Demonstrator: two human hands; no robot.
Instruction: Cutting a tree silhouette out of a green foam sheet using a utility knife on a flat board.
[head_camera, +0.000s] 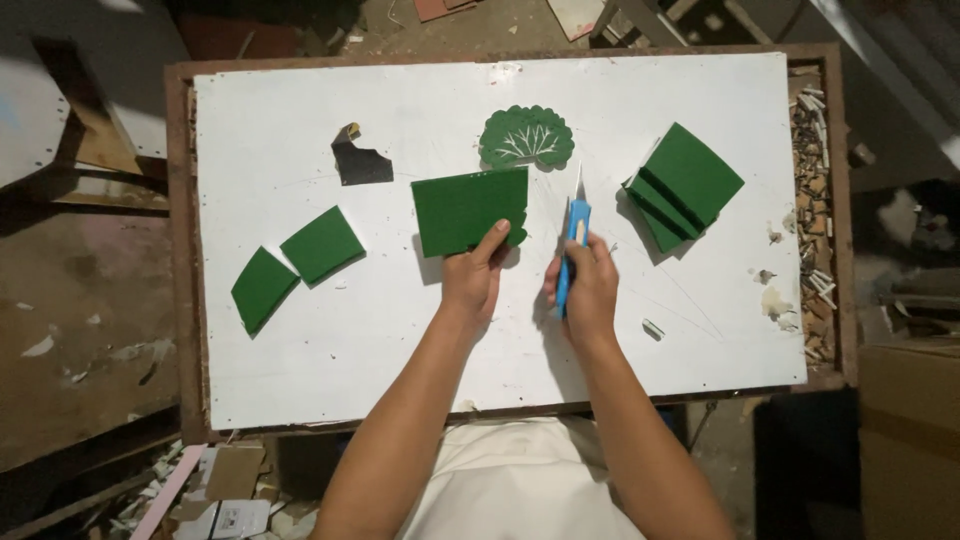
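Gripping one green sheet (468, 210) at its lower right corner, the left hand (472, 278) pinches it against the white board (300, 370). The right hand (585, 285) is closed around one blue utility knife (574, 240), blade pointing away. Two loose green pieces (322, 244) (262, 288) lie left; one stack (685, 185) right; one leaf-shaped cutout (526, 137) above.

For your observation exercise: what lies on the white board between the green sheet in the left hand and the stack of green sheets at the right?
The head view shows the blue utility knife there, held upright in the right hand.
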